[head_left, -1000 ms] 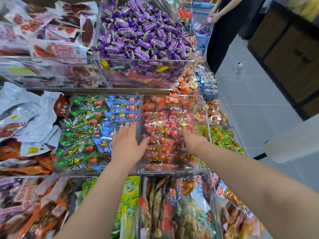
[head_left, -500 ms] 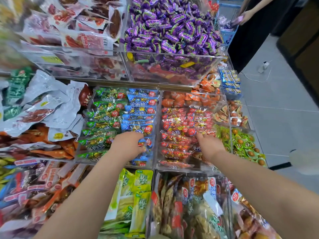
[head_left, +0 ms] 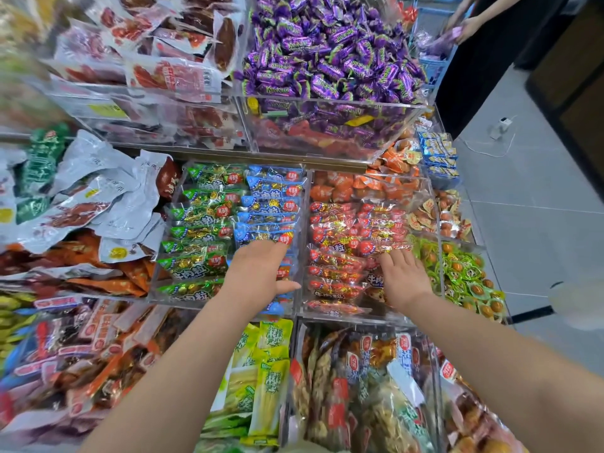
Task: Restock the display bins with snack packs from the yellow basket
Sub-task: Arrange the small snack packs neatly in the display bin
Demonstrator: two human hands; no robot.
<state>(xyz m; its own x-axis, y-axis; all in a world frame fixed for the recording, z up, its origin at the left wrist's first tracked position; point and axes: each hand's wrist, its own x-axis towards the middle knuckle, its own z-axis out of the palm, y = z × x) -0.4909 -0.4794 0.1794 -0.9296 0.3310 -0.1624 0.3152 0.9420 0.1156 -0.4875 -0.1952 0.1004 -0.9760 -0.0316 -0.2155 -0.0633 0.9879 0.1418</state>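
The right hand (head_left: 403, 277) lies flat with fingers spread on the red snack packs (head_left: 346, 230) inside the clear red-pack bin (head_left: 343, 319), towards its near right corner. The left hand (head_left: 260, 273) rests palm down on the blue snack packs (head_left: 271, 204) in the compartment just left of that bin, thumb pointing at the wall between them. Green snack packs (head_left: 199, 223) lie farther left of the bin, purple candies (head_left: 330, 50) are heaped in a raised bin behind it, yellow-green packs (head_left: 271, 371) stand just in front of it, and small green-wrapped snacks (head_left: 464, 273) lie just right of it.
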